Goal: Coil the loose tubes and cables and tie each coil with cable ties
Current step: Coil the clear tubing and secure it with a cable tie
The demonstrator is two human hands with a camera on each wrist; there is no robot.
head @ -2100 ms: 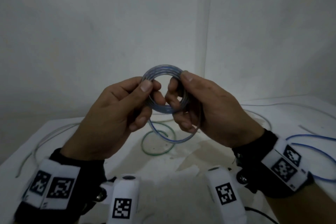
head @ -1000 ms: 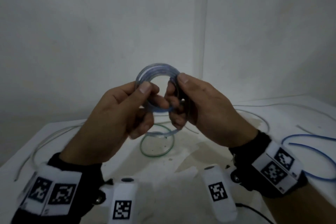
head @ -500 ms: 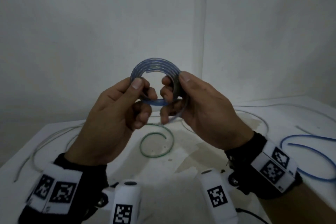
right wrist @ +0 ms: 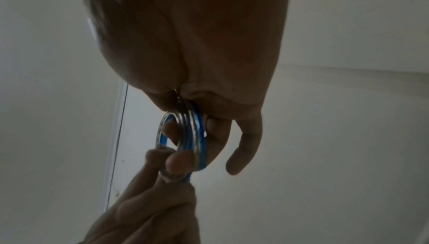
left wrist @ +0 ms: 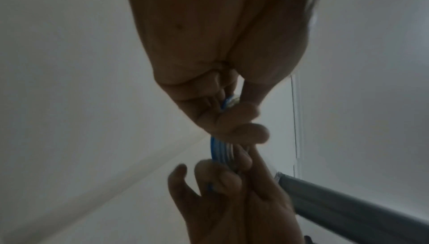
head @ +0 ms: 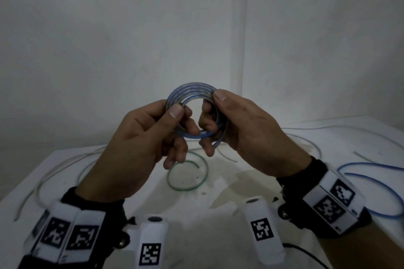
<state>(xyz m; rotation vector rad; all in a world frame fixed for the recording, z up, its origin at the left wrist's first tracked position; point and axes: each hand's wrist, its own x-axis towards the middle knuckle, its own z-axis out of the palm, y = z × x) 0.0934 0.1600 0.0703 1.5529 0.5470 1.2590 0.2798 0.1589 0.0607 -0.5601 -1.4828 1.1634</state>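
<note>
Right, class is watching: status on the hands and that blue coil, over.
Left hand and right hand both pinch the blue tube coil, held above the table. No cable tie seen on it. Green tube loose below, not in the way.

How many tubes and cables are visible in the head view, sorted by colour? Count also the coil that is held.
Blue: 2, the held blue coil and a loose blue tube.
Green: 1, the green loop.
Pale: at least 2, a left pale cable and a right pale cable; their ends are unclear.
Black: 1, the black cable.
Total: at least 6.
</note>
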